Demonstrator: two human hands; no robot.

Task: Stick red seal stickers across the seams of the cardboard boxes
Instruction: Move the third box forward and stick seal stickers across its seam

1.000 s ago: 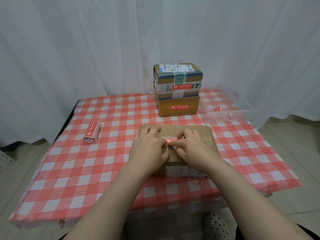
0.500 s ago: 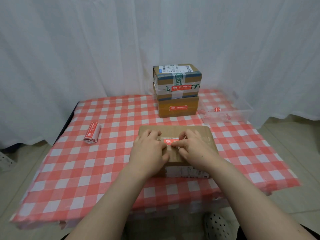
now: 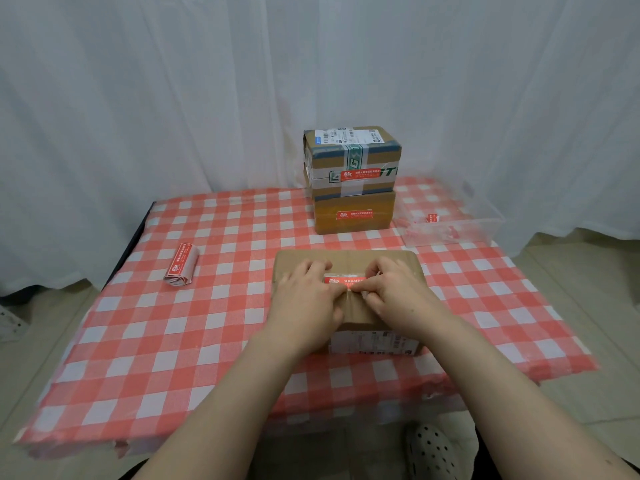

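- Checked counter (image 3: pixel 221 306) carries the box (image 3: pixel 356 310) right before you, with the sticker (image 3: pixel 344 280) across its taped top seam.
- Your left grip (image 3: pixel 304 296) lies flat, fingers straight, pressing the box and the sticker's left end.
- Your right grip (image 3: pixel 398 289) pinches the right end.
- Thin, limp, tacky film likely creases: hold ends only, smooth outward.

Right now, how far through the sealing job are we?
Done: the stacked upper box and lower box at the back already look red-sealed. In hand: the left hand presses the near box while the right hand pinches a red sticker over its top seam. Left: smoothing that sticker flat.
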